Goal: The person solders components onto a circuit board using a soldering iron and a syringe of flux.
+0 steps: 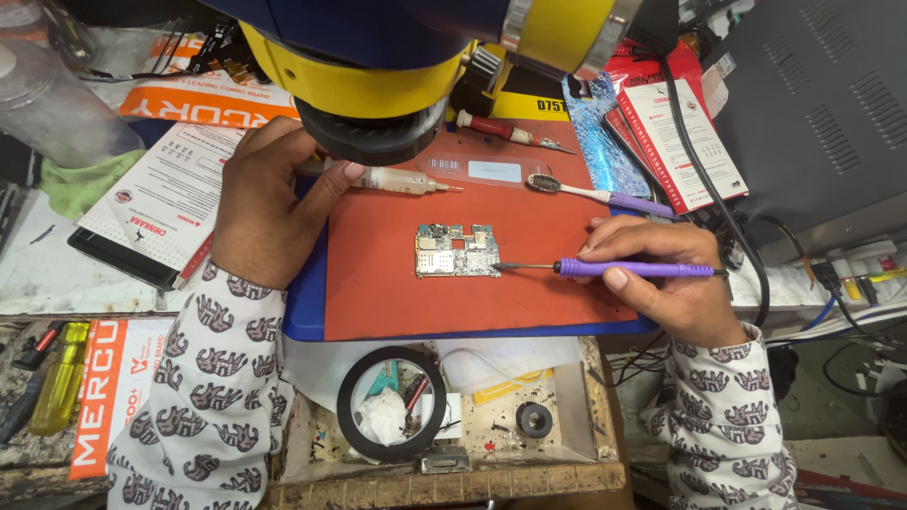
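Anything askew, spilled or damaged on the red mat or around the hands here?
Nothing stands out. The circuit board lies flat on the red mat, the right hand holds the purple soldering iron tip at its edge, and the left hand rests by the syringe.

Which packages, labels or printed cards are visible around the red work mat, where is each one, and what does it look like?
Orange and white package: top left, behind the left hand, flat.
White printed card: left of the red mat, rectangular, red edge.
Orange and white box: bottom left, long.
Red and white cards: top right, stacked, tilted.
White label: on the clear strip at the mat's top edge, small.
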